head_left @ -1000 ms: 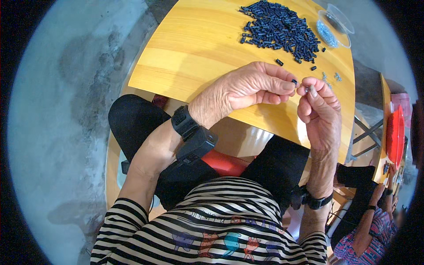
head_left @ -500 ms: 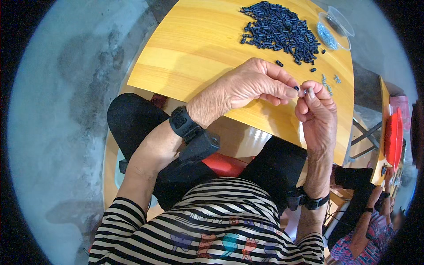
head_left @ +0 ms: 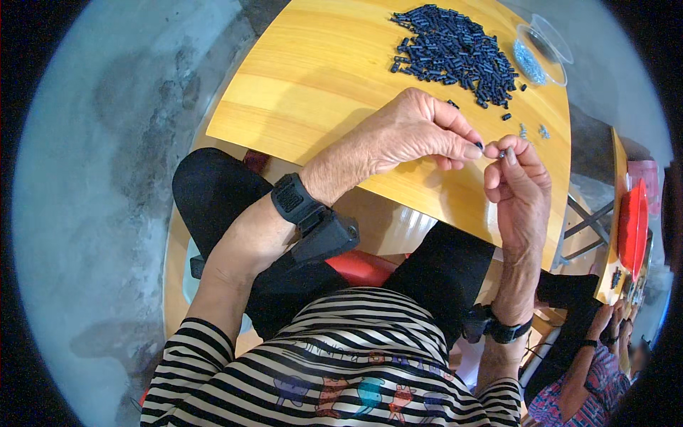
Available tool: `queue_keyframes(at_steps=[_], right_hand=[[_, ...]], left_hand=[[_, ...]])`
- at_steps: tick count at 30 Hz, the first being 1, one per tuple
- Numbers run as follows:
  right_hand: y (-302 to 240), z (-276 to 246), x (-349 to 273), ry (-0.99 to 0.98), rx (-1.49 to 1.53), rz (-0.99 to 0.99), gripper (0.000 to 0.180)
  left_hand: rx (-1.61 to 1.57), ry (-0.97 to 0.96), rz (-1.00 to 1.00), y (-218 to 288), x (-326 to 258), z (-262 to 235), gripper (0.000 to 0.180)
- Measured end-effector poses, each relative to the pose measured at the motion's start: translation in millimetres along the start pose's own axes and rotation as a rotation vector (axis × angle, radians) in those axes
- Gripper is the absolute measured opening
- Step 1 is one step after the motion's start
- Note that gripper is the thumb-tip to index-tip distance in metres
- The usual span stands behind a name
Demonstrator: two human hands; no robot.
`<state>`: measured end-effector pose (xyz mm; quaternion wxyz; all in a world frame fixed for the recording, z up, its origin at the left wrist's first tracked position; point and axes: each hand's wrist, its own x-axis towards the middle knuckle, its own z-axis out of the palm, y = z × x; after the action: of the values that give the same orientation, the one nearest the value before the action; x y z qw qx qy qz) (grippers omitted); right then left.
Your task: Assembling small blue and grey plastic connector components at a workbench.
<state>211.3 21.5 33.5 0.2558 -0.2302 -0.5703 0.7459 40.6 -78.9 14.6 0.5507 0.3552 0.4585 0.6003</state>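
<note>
My left hand [head_left: 430, 135] pinches a small dark cylindrical piece [head_left: 479, 146] between thumb and forefinger, just over the near part of the table. Close against it, my right hand [head_left: 521, 171] is closed with thumb and fingertip pressed on a tiny shiny piece [head_left: 502, 154], mostly hidden by the fingers. The fingertips of both hands nearly meet. Beyond them spreads a large heap of small dark cylindrical pieces [head_left: 459, 53]. A few tiny silvery pieces [head_left: 544, 132] lie on the table past my right hand.
Clear round tubs [head_left: 530, 64], one with small light-blue pieces, stand at the yellow table's [head_left: 284, 78] far right edge. Single dark pieces [head_left: 506, 117] lie near the heap. At right, another person [head_left: 583, 377] sits at a second table with a red basin [head_left: 632, 224].
My right hand has shifted slightly right, its fingertips drawing a little away from the left hand's. My left hand stays nearly in place, still pinching the dark piece.
</note>
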Motion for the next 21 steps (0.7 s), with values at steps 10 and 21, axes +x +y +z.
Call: queue_keyframes(at_steps=[10, 21], right_hand=[[-14, -11, 0, -0.003, -0.312, -0.035, 0.015], [-20, 6, 5, -0.04, -0.581, -0.09, 0.032]], left_hand=[[0.226, 0.035, 0.122, 1, 2, 0, 0.019], [0.328, 0.041, 0.12, 1, 1, 4, 0.017]])
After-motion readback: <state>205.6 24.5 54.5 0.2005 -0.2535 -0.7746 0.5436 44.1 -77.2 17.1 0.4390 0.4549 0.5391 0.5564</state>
